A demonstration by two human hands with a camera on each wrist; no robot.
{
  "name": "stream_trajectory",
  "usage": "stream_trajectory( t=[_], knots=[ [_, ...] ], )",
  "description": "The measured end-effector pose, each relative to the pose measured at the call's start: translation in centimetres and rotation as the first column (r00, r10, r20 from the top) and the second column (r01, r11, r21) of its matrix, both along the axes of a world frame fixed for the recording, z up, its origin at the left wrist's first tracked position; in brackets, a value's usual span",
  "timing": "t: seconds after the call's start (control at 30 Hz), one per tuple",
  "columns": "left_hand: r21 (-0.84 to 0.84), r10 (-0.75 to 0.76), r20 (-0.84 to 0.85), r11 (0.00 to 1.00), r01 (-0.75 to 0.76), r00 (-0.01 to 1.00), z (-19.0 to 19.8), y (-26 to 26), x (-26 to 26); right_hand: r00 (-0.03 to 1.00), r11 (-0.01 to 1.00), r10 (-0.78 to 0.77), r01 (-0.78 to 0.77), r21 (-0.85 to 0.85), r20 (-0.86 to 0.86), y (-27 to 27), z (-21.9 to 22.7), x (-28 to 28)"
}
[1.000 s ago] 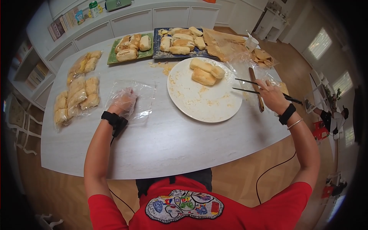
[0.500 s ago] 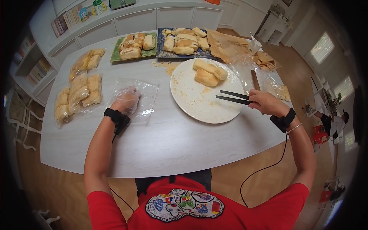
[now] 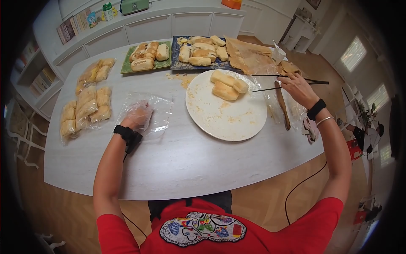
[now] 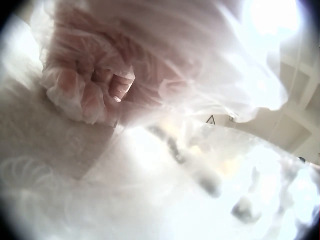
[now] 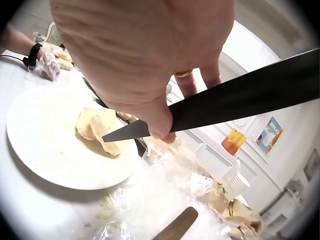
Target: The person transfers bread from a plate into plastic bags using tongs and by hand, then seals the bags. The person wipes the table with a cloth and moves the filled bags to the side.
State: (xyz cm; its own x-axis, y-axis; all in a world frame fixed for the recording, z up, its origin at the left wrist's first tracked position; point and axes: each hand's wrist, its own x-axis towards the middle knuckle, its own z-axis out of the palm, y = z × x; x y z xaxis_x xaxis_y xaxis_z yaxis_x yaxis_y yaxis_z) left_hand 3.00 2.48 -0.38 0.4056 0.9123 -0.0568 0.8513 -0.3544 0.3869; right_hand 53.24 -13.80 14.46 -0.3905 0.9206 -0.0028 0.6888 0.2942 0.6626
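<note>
In the head view my left hand (image 3: 138, 115), covered in clear plastic, rests on the table at a clear plastic bag (image 3: 160, 116) spread flat. Its fingers (image 4: 95, 97) are curled at the bag in the left wrist view. My right hand (image 3: 299, 89) grips black tongs (image 5: 215, 102), whose two spread arms point left toward the white plate (image 3: 203, 122). Several pale bread rolls (image 3: 225, 90) lie close together on that plate among crumbs. The tong tips stand right of the rolls, with nothing between them.
Bagged rolls (image 3: 87, 103) lie at the left. At the back are a green plate (image 3: 125, 67) and a blue tray (image 3: 175, 64) of rolls, beside brown paper (image 3: 241, 55). A wooden-handled utensil (image 3: 282, 108), a paper cup (image 3: 278, 55) and a crumpled cloth (image 3: 310, 130) are at the right.
My right hand and the tongs first swung left over the plate's edge with the arms near together, then back right and farther away, the arms now spread. The left hand stays put.
</note>
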Motion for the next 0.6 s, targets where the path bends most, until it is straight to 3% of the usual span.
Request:
stream_trajectory(
  t=[0.1,0.2,0.3,0.4,0.5,0.6],
  knots=[
    [0.030,0.015,0.080,0.999,-0.018,0.997,-0.9,0.3,-0.3,0.997,1.000,0.018,-0.017,-0.014,0.070,2.6,-0.1,-0.8],
    [0.032,-0.009,0.035,0.999,0.008,0.999,0.1,-0.3,0.0,0.990,1.000,0.010,-0.006,-0.029,0.139,4.8,-0.9,-1.2],
    [0.037,0.036,0.080,0.999,-0.039,0.996,-1.1,0.3,-0.3,0.989,0.988,0.145,-0.144,-0.065,0.023,6.1,-2.1,-1.1],
    [-0.005,0.062,0.066,0.998,-0.062,0.996,-0.7,0.1,0.0,0.997,0.991,0.058,-0.051,-0.120,0.054,6.2,-2.0,-2.7],
    [-0.014,0.031,0.058,0.999,-0.030,0.998,-0.9,0.3,-0.2,0.997,0.996,0.067,-0.068,-0.049,-0.030,5.4,-2.6,-2.9],
    [-0.056,0.052,0.079,0.997,-0.048,0.996,-0.2,0.0,0.0,0.994,0.988,0.098,-0.104,-0.115,-0.058,3.7,-1.4,-3.9]
  ],
)
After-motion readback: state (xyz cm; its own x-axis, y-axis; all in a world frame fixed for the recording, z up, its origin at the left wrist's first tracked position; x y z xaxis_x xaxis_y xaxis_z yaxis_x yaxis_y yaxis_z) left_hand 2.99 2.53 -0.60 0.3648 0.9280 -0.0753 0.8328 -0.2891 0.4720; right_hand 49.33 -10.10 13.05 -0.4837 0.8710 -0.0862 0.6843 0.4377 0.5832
